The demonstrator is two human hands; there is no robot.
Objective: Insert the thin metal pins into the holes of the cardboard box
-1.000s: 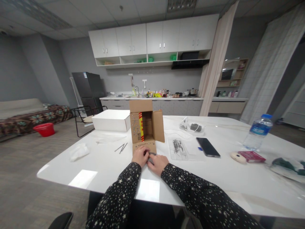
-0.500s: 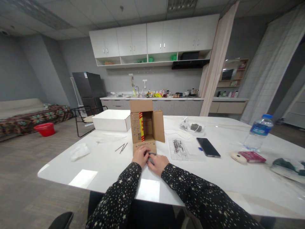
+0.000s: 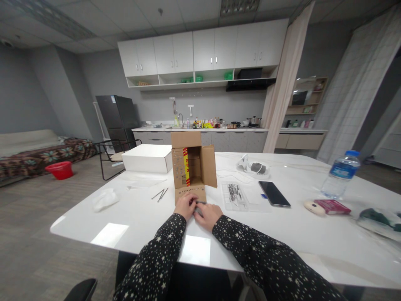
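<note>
A small cardboard box (image 3: 208, 166) stands open towards me, its lower flap (image 3: 191, 195) folded flat onto the table. Small metallic bits lie along that flap, and more sit on the box's left side flap (image 3: 179, 169). My left hand (image 3: 186, 205) rests at the flap's near edge with fingers curled together. Close against it, my right hand (image 3: 209, 215) is also closed, thumb and fingertips pinched. A thin dark metallic piece (image 3: 201, 202) shows at the fingertips; its kind is too small to tell, and the fingers partly hide it.
A clear plastic case (image 3: 234, 196) of small metal parts lies right of the box, near a phone (image 3: 274, 193). Thin metal rods (image 3: 160, 194) and a crumpled tissue (image 3: 105, 200) lie left. A white box (image 3: 147, 158), water bottle (image 3: 341, 174) and maroon packet (image 3: 332, 206) are also on the table.
</note>
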